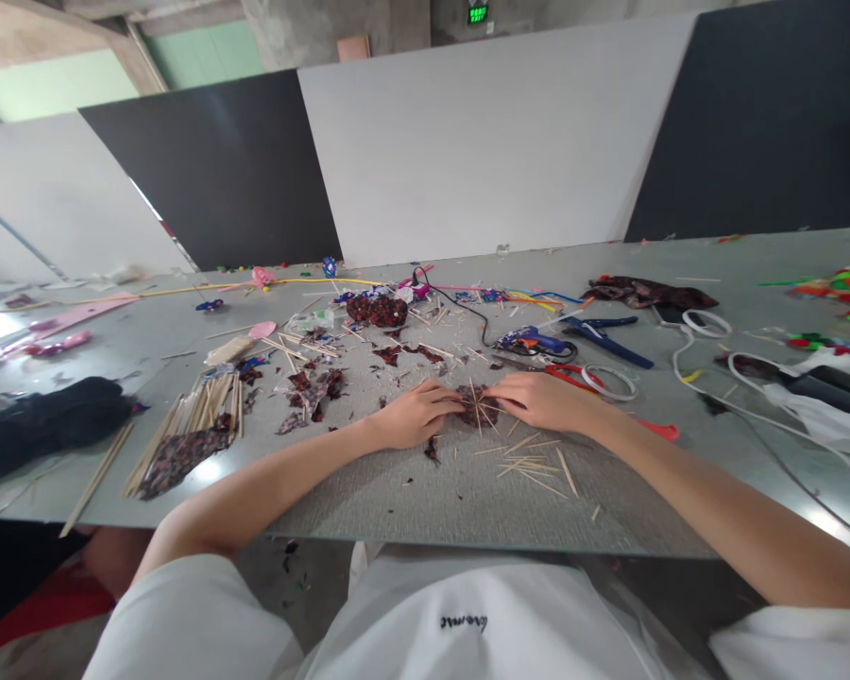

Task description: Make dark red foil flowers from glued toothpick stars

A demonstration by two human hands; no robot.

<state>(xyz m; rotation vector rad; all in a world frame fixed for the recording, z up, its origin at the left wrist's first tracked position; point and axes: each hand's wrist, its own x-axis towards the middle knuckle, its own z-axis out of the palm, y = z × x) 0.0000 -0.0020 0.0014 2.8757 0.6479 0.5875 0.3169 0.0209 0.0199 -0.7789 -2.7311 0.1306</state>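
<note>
A small dark brown patterned piece lies on the table between my hands, with several thin wooden sticks crossing over it. My left hand is closed at its left side, fingers bent together on the edge. From the right, my right hand pinches at the edge and a stick end; the fingertips are small and partly hidden. Cut wooden sticks lie loose just in front of my right hand. A dark scrap sits below my left hand.
A blue glue gun, blue-handled pliers and red-handled scissors lie beyond my right hand. Bundled sticks with dark patterned material are at left. Dark scraps and a dark red heart-shaped piece lie farther back. White cable runs along the right.
</note>
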